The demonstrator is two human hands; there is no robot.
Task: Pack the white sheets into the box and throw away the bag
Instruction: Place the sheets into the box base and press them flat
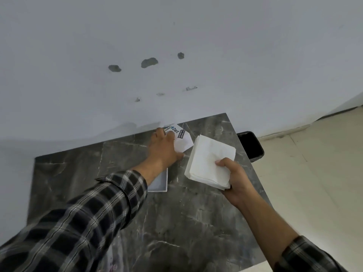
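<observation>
A dark grey marble-patterned table (176, 222) fills the lower part of the view, set against a pale wall (176, 36) with cream floor tiles to the right. Nearest the camera, at the table's front edge, lies something clear and crinkled with faint pink print, too blurred to identify. Both forearms wear a dark plaid shirt. The right hand (236, 179) is closed around the lower corner of a stack of white sheets (209, 161), thumb on top and fingers underneath, holding the stack tilted above the table's right side. To the left, the left hand (165, 148) reaches farther forward, its fingers curled onto the raised white lid flap (182, 139) of the box (160, 182), which sits on the table beneath that wrist; only a strip of the box's white wall and pale inside shows beside the arm. The flap carries printed words, part of which reads "Dart". Beyond the table's right edge, on the floor, stands a black bin (250, 146), open at the top. The wall behind shows several patched grey spots.
</observation>
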